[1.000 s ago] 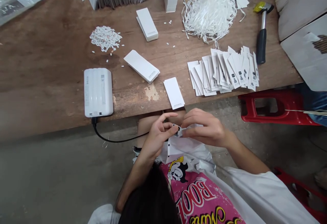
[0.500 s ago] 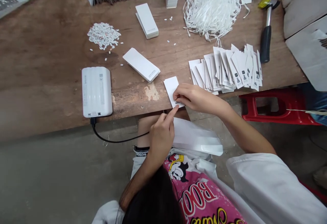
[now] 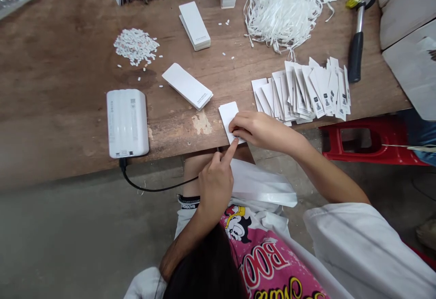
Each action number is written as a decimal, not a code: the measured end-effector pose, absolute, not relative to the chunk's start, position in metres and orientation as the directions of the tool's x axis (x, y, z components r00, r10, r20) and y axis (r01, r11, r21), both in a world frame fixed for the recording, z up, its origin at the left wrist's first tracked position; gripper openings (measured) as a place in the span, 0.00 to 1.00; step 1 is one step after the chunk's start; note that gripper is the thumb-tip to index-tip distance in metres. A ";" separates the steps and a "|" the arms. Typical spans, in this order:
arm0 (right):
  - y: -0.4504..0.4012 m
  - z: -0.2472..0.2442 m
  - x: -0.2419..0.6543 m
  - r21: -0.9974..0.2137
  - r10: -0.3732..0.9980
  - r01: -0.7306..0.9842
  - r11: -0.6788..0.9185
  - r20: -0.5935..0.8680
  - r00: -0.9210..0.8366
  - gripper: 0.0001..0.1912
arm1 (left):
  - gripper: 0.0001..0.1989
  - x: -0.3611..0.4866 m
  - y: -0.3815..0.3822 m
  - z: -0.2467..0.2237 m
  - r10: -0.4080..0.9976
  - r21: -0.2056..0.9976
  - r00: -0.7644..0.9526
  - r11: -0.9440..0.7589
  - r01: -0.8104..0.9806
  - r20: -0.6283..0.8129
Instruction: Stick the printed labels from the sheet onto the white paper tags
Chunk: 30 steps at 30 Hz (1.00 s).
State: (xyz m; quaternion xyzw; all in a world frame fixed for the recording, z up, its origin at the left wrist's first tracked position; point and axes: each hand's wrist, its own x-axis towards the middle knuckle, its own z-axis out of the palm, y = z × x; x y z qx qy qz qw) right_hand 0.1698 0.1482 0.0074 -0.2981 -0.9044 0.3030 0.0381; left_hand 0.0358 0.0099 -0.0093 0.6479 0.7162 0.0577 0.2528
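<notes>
A small stack of white cards (image 3: 227, 116) lies at the table's front edge. My left hand (image 3: 217, 176) points its index finger at the lower end of the top card, its other fingers curled in; whether it pinches anything cannot be made out. Over the right side of the same stack, my right hand (image 3: 254, 128) has its thumb and fingers pressed together on the card, and what sits between the fingertips is hidden. Two more card stacks lie behind, one nearer (image 3: 187, 85) and one farther (image 3: 195, 24).
Small white pieces (image 3: 135, 46) lie heaped at the left, behind a white power bank (image 3: 127, 122) with a black cable. White strings (image 3: 282, 12), spread tagged cards (image 3: 301, 90) and a hammer (image 3: 356, 40) lie to the right. A red stool (image 3: 368, 141) stands beyond the front edge.
My right fingers have shifted slightly left on the card. My left index finger stays on the card's lower end, with its neighbouring finger more curled. The view has moved slightly.
</notes>
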 end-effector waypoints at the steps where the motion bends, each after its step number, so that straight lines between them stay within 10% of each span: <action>1: 0.146 0.009 0.170 -0.555 0.607 0.552 0.623 -0.101 -0.788 0.12 | 0.30 0.036 0.010 -0.009 0.957 0.400 -0.034 0.152 0.904 -0.287; 5: 0.122 0.013 0.173 -0.452 0.788 0.664 0.595 0.169 -0.592 0.28 | 0.29 0.037 0.011 -0.006 0.959 0.414 -0.037 0.155 0.897 -0.281; 23: 0.081 -0.039 0.193 -0.337 0.574 0.474 0.813 0.599 -0.558 0.20 | 0.24 0.031 -0.005 -0.016 0.950 0.698 -0.258 0.306 0.647 -0.177; 30: 0.101 -0.024 0.236 -0.373 0.545 0.816 0.441 0.834 0.087 0.14 | 0.24 0.031 -0.006 -0.018 0.949 0.734 -0.236 0.311 0.603 -0.208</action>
